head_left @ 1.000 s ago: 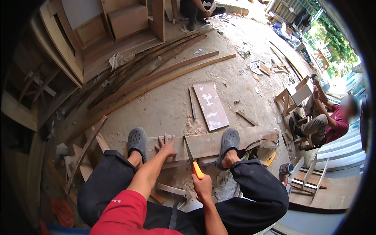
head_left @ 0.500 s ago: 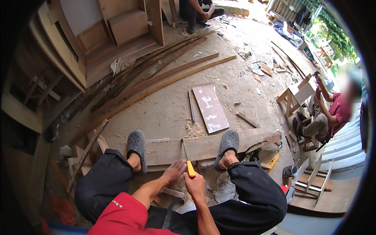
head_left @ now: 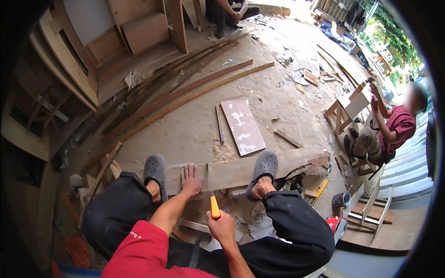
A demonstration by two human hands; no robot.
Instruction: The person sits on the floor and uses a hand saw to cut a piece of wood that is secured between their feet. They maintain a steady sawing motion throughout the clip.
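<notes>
A long wooden plank (head_left: 232,171) lies crosswise before me, with a grey clog (head_left: 155,172) pressing on it at the left and another clog (head_left: 266,167) at the right. My left hand (head_left: 191,180) rests flat on the board between them, fingers stretched out. My right hand (head_left: 222,227) grips the orange handle of a hand saw (head_left: 215,207). Its thin blade meets the plank's near edge just right of my left hand, where a dark cut line runs across the wood; much of the blade is hard to make out.
A pinkish board (head_left: 242,125) with white patches lies beyond the plank. Long wooden strips (head_left: 194,99) stretch along the left beside a wooden cabinet (head_left: 139,51). At the right a co-worker (head_left: 394,127) sits by a small wooden frame. A paint can (head_left: 341,199) and an orange-yellow tool (head_left: 320,189) lie nearer.
My left hand has moved from beside the saw handle up and left onto the plank, fingers now spread flat. My right hand has drawn the saw slightly toward me and left.
</notes>
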